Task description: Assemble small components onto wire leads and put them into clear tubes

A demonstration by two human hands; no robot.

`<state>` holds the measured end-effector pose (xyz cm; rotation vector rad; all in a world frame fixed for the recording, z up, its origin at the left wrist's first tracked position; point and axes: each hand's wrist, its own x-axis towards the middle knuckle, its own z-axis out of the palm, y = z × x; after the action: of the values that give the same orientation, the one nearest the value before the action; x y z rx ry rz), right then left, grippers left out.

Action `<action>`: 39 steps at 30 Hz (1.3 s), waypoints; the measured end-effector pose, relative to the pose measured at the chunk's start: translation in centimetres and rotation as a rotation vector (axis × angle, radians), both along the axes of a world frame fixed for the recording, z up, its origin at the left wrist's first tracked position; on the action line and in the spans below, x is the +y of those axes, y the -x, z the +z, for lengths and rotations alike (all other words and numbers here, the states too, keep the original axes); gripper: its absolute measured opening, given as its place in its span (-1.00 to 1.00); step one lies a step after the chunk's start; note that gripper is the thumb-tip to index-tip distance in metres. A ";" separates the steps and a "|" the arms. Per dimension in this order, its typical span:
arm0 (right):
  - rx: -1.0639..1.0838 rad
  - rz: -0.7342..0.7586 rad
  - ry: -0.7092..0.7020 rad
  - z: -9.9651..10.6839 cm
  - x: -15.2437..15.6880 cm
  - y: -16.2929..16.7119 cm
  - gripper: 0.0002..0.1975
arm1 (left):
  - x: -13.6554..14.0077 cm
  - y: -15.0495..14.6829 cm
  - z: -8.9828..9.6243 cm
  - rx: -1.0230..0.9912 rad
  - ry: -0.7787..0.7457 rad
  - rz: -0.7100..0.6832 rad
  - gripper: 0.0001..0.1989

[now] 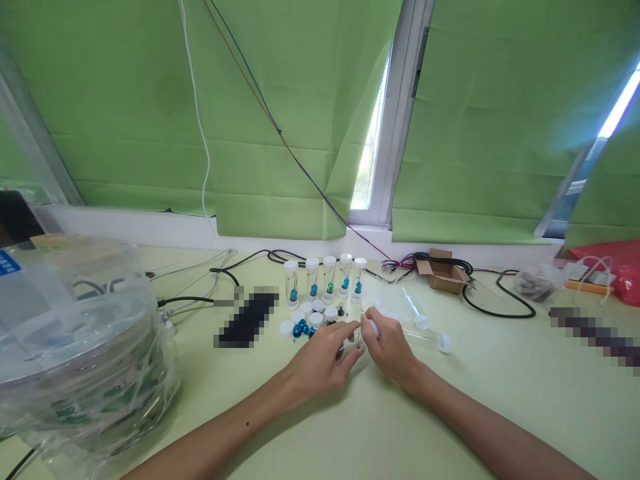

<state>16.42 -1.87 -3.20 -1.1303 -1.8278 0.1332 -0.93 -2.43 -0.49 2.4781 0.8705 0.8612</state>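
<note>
My right hand (390, 350) is closed around a white cap (374, 327), whose edge shows between the fingers. Close to it on the left, my left hand (327, 357) has its thumb and fingers apart. A thin bent wire (359, 339) shows in the gap between both hands; what it belongs to is hidden. Just behind my left hand lie loose white caps (316, 319) and a cluster of shiny blue balls (303, 328). Several clear tubes with white caps stand upright farther back, such as this tube (329, 280), each holding a small blue or green piece with wire.
Two clear tubes lie right of my hands, one tube (415, 308) behind the other tube (430, 339). An open cardboard box (444, 273) and black cables (495, 313) are at the back right. A plastic-wrapped reel (85, 347) fills the left side.
</note>
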 end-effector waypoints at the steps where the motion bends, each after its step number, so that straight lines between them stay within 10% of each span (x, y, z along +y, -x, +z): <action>1: -0.016 -0.006 -0.004 0.0 0.0 -0.1 -0.73 | 0.0 0.0 0.0 0.007 0.002 -0.001 -0.79; 39: -0.135 -0.011 0.170 0.9 -0.6 0.6 -0.66 | 0.4 1.1 0.1 0.207 -0.125 -0.051 -0.67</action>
<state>15.79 -2.44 -2.29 -1.2943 -1.9585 0.2142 -2.06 -2.07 -0.36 2.7238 0.8382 0.6687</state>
